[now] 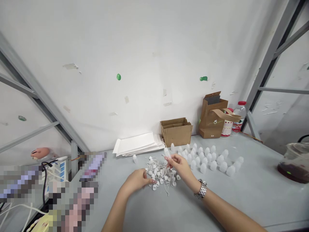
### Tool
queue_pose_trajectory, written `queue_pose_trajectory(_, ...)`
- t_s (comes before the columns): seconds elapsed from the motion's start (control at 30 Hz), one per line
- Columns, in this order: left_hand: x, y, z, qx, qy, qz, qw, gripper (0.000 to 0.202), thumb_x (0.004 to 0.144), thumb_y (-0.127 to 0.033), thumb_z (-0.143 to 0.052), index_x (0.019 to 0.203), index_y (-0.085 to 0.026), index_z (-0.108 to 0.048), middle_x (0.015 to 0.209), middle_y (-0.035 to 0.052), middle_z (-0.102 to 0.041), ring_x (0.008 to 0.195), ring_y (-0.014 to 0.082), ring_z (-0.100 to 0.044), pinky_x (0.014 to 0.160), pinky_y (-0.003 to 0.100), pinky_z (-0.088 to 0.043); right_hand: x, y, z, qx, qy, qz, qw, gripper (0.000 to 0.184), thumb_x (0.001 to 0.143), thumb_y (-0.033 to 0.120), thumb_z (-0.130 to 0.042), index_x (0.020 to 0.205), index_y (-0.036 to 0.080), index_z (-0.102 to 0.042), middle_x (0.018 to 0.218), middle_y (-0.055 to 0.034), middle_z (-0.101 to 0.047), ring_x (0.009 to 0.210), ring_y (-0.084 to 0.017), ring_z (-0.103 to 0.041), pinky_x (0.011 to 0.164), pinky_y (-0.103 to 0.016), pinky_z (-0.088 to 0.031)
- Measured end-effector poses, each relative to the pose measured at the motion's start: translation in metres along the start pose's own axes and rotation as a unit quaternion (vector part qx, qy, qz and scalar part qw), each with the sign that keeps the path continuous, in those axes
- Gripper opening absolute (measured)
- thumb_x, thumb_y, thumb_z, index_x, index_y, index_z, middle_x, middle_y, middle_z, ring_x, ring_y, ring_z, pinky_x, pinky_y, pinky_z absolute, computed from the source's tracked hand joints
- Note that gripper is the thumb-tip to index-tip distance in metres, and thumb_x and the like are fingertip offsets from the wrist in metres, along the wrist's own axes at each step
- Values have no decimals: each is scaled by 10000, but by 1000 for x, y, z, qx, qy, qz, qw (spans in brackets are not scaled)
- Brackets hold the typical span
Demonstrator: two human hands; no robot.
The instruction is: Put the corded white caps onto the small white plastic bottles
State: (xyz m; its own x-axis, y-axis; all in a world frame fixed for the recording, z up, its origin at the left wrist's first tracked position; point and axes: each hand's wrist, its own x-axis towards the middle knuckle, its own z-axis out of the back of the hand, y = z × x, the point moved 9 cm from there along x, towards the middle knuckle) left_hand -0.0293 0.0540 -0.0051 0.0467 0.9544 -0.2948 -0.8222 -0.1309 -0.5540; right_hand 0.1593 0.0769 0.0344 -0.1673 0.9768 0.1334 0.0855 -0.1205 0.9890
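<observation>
My left hand (138, 179) rests at the near left edge of a pile of small white plastic caps with cords (160, 172). Its thumb is stretched out over the caps, apart from the other fingers, which are partly hidden. Above the pile's right side, my right hand (178, 163) pinches a small frosted plastic piece (166, 152) upright, a thin white cord showing near its top. To the right stand many similar frosted domed pieces (205, 160) in loose rows. A single frosted piece (135, 159) stands left of the pile.
Against the wall are white padded envelopes (135, 144), an open cardboard box (177, 132), a brown paper bag (211, 119) and a red-capped bottle (241, 111). A clear container of dark liquid (293, 166) stands at right. Cables and a power strip (56, 170) lie left, near blurred items.
</observation>
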Motion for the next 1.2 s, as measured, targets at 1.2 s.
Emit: queue_pose_trajectory(1.2,4,-44,-7,-633,-12,-68,771,266,558,-285,-735,765,-146,-641,833,54,-685,789,145,-603,755,243,-428,-20,-6,-26,-161,16,53,985,208,711,385,-594,726,186,-533,666,0,-562,627,-153,-505,602,-271,-391)
